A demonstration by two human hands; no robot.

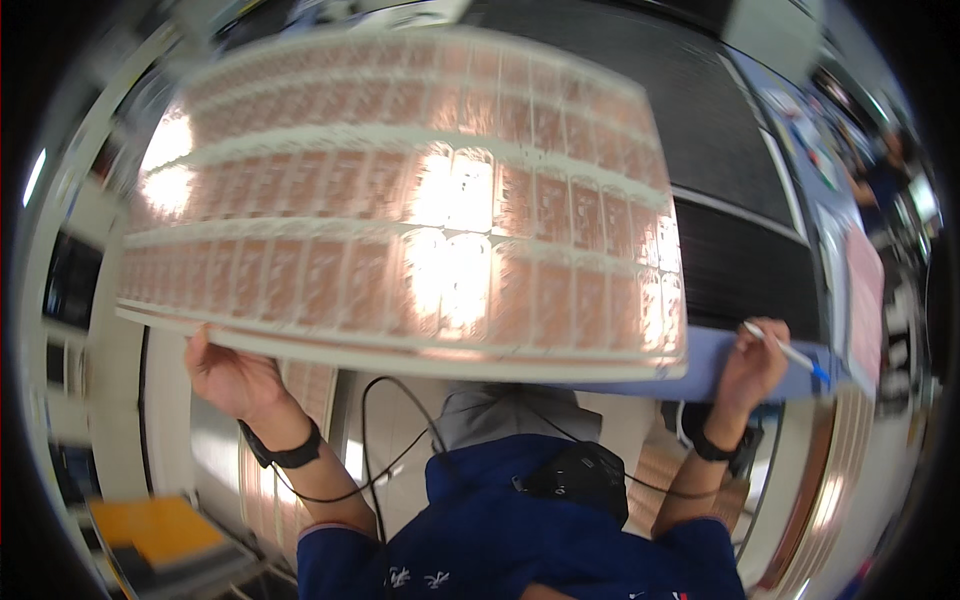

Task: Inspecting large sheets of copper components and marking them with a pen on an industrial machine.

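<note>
A large circuit board panel [330, 275] with rows of copper-coloured rectangles and a pale border fills the upper left, tilted and slightly blurred. Its near left edge is gripped by my left hand [235, 382]; the thumb shows at the edge, while the other fingers are mostly hidden under the panel. My right hand [752, 372] is closed around a white marker pen [795, 357] with a blue end, just right of the panel's near right corner. The pen points away from the panel at its blue end. Both wrists wear black bands.
Behind the panel lies a worktable with a black mat [680, 120] and blue edge [705, 350]. A pink sheet [863, 300] lies at the right. Similar panels stand below, left and right. An orange board [155, 530] sits lower left. Another person [882, 180] is far right. A black cable [366, 440] loops before me.
</note>
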